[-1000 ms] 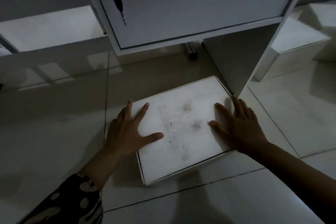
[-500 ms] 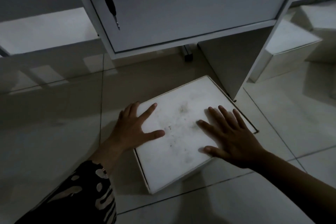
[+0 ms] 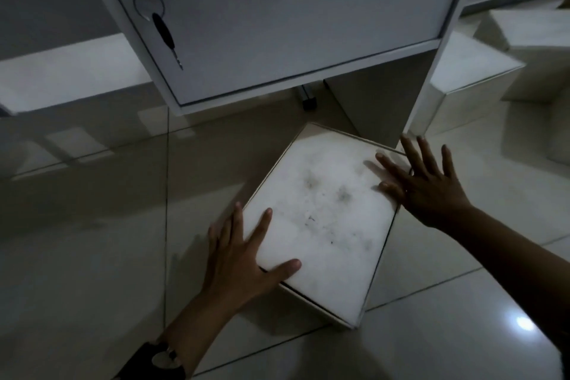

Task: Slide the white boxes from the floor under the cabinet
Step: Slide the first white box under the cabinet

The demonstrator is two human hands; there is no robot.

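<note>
A flat white box (image 3: 320, 219) with dark smudges on its lid lies on the tiled floor, turned at an angle, its far corner at the foot of the white cabinet (image 3: 277, 15). My left hand (image 3: 243, 253) lies flat on the box's near left edge, fingers spread, thumb on the lid. My right hand (image 3: 425, 182) presses flat on the box's far right corner, fingers spread. Neither hand grips the box.
A key (image 3: 165, 32) hangs from the lock on the cabinet door. The cabinet's right side panel (image 3: 379, 105) reaches the floor just behind the box. More white boxes (image 3: 468, 77) stand on the floor to the right. A low white shelf (image 3: 68, 74) lies left.
The box has turned clockwise, so its long side now points toward the gap under the cabinet. My right hand moved to the far right corner; my left hand slid to the near left edge.
</note>
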